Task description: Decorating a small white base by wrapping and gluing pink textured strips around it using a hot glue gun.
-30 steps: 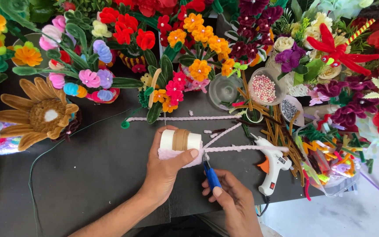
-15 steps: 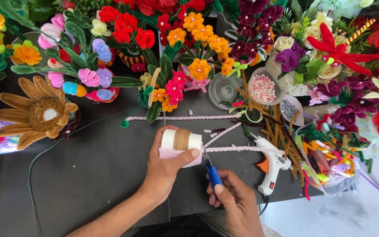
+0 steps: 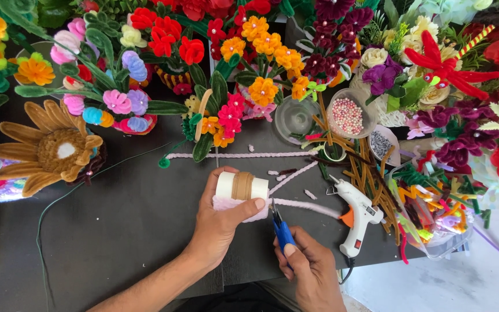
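roll (image 3: pixel 242 186): white cylinder, tan band | left hand (image 3: pixel 220 222) grips it

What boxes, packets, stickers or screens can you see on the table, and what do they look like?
Clear plastic bag: right edge of the table, crumpled, full of colourful fuzzy stems.
Label on glue gun: low on the white handle, small and dark.
Clear cup: behind the glue gun, round, holds pink and white beads.
No screens or signs.
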